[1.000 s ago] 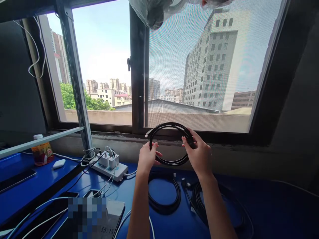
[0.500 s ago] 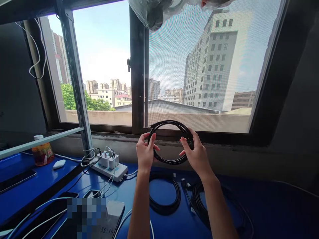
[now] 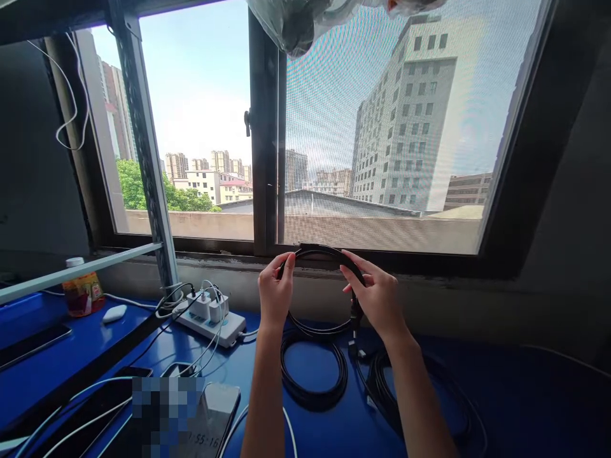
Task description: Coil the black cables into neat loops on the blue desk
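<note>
Between my hands hangs a coiled black cable (image 3: 319,247), held up above the blue table. My left hand (image 3: 277,286) pinches the coil's left side between thumb and fingers. On the upper right side, my right hand (image 3: 377,289) grips it the same way. A plug end (image 3: 354,315) of the cable dangles below my right fingers. Under the held loop, a second black cable coil (image 3: 315,401) lies flat on the table (image 3: 312,366). More coiled black cables (image 3: 382,381) with plugs lie beside it, partly covered by my right forearm.
To the left stands a white power strip (image 3: 210,324) with chargers and tangled wires. Phones (image 3: 224,404) lie at the front left. Farther left are a bottle (image 3: 82,292) and a white mouse-like object (image 3: 114,313). A metal shelf post (image 3: 146,146) rises before the window.
The held coil has dropped slightly, and its lower part hangs closer to the table. My right hand has shifted its grip toward the upper right of the loop. A plug end now dangles free.
</note>
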Motion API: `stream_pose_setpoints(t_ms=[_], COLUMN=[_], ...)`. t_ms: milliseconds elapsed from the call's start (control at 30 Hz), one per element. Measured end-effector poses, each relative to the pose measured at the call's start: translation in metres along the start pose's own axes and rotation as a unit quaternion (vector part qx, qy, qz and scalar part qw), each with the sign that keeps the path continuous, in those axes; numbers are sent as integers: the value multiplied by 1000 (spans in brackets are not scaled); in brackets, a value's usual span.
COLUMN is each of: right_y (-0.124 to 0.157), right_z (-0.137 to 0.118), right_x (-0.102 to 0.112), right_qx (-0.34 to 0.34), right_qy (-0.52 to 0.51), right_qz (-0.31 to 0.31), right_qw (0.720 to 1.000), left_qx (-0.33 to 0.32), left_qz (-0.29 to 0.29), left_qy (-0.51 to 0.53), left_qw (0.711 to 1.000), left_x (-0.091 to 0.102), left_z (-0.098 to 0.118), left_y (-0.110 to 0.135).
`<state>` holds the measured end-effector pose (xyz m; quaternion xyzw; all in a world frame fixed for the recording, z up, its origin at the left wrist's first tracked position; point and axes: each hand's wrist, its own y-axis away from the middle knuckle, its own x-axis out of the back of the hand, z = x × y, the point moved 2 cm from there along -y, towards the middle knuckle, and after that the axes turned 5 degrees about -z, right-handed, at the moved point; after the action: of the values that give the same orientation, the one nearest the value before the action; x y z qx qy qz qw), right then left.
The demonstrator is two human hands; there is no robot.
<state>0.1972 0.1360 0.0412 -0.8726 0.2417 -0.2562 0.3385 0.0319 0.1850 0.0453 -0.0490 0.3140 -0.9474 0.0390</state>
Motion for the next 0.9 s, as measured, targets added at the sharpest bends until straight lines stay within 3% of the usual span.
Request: stream_pose_setpoints(t_ms=[233,533,900], right_y=[2,3,4], right_z=[-3,-7,-3], right_x=[3,0,-6], right_qx=[73,118,105], right_qy=[47,93,83], right_qz=[40,60,81], right_qw=[995,987,988], left_qx=[-73,-82,-47], left_qz=[-31,-51,-88], left_qy=[12,-14,-22], left_qw=[997,995,995], left_x=[-4,-5,-4], left_z=[2,3,6], left_y=[1,3,3])
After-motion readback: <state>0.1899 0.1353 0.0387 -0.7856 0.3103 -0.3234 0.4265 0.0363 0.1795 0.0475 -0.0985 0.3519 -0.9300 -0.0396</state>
